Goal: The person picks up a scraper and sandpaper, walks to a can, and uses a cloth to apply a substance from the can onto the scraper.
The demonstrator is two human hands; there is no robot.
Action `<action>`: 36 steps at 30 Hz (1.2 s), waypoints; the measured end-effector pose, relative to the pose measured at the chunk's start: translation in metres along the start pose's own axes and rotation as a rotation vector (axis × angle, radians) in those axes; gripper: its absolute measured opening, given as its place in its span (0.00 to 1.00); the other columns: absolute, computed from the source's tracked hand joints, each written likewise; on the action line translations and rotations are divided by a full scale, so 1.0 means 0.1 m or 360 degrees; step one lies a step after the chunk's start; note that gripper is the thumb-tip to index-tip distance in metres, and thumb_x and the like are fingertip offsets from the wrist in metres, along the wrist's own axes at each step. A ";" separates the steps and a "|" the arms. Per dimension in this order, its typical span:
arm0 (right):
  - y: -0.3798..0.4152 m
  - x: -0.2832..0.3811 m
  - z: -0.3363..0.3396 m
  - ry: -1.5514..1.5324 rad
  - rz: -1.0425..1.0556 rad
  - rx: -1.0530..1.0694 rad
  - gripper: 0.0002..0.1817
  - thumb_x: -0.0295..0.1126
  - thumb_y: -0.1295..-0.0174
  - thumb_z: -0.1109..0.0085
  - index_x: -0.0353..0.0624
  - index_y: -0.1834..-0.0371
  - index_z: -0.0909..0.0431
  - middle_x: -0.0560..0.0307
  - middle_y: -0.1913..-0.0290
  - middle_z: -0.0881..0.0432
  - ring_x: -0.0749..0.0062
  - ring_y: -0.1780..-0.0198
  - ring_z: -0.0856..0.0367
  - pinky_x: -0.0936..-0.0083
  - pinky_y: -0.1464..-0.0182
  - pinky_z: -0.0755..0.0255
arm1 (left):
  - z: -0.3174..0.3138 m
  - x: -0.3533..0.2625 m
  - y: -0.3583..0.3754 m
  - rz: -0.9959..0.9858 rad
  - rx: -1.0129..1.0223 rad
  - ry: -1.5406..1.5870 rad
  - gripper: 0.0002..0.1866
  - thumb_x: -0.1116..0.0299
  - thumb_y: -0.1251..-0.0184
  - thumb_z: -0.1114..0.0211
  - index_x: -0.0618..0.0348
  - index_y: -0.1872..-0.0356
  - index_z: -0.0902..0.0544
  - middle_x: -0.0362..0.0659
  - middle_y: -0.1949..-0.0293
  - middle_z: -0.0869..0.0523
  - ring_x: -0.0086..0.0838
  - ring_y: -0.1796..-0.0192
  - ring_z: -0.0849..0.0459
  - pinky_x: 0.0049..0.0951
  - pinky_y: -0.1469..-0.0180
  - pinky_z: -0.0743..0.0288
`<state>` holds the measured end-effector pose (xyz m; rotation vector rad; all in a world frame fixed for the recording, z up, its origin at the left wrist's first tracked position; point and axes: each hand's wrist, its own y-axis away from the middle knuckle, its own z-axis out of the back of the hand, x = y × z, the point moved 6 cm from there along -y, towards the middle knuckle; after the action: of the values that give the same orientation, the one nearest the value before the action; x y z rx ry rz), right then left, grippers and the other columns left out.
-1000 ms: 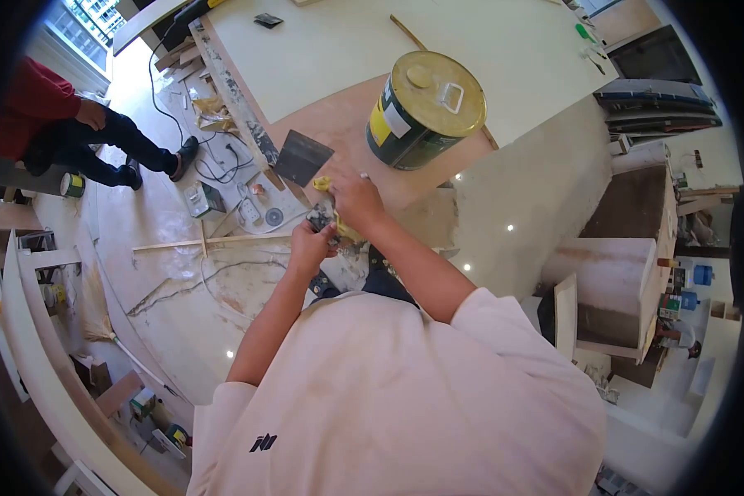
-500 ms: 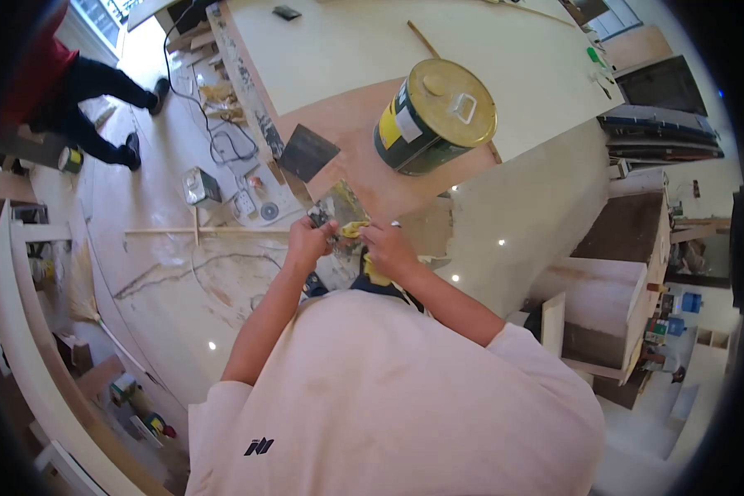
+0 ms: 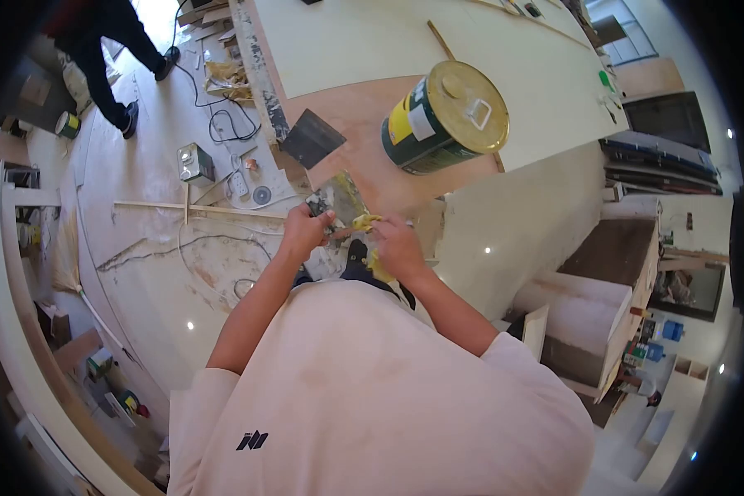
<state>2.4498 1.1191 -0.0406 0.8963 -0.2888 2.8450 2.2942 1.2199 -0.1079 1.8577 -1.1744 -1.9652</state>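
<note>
My left hand [image 3: 307,230] grips a stained flat plate [image 3: 337,198] by its near left edge. A crumpled yellow cloth [image 3: 367,222] is pinched in my right hand [image 3: 398,246] at the plate's near right side, and part of it hangs below the fingers. Just beyond the plate, a dark square sheet [image 3: 312,139] lies on the work table [image 3: 347,103]. To its right stands a large green and yellow can [image 3: 446,116] with a closed gold lid.
A person in dark trousers [image 3: 99,62] stands at the upper left. A metal tin [image 3: 195,164], a power strip [image 3: 239,183] and a cable [image 3: 223,124] are on the floor. At right are a wooden box [image 3: 591,306] and stacked dark panels [image 3: 661,161].
The view has shifted. My right hand and the yellow cloth have moved slightly away from the plate's middle. The person at the upper left stands with legs in a changed pose.
</note>
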 end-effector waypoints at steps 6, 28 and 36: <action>-0.51 0.26 -0.21 -0.0063 0.0167 0.0108 0.07 0.24 0.47 0.44 0.39 0.66 0.18 0.49 0.63 0.22 0.49 0.63 0.21 0.58 0.60 0.25 | 0.01 -0.04 0.01 0.0023 0.0076 -0.0093 0.11 0.68 0.36 0.33 0.67 0.64 0.22 0.41 0.76 0.20 0.22 0.80 0.23 0.25 0.76 0.21; -1.06 0.20 -0.42 -0.0006 0.0084 -0.0031 0.05 0.27 0.40 0.46 0.39 0.70 0.21 0.43 0.59 0.21 0.43 0.61 0.21 0.53 0.58 0.27 | 0.04 0.07 -0.05 -0.0016 0.0071 -0.0148 0.12 0.70 0.38 0.33 0.69 0.60 0.22 0.45 0.72 0.17 0.25 0.79 0.21 0.28 0.75 0.19; -1.02 0.10 -0.33 -0.0020 0.0138 -0.0174 0.06 0.27 0.40 0.43 0.38 0.65 0.19 0.39 0.58 0.21 0.42 0.60 0.21 0.54 0.59 0.27 | 0.02 0.03 0.00 0.0041 0.0068 -0.0141 0.11 0.70 0.36 0.34 0.68 0.61 0.23 0.44 0.72 0.19 0.27 0.76 0.20 0.31 0.73 0.18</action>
<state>2.4434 1.2267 -0.0473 0.9011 -0.4910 2.8701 2.2920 1.2185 -0.1099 1.7829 -1.2681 -2.0430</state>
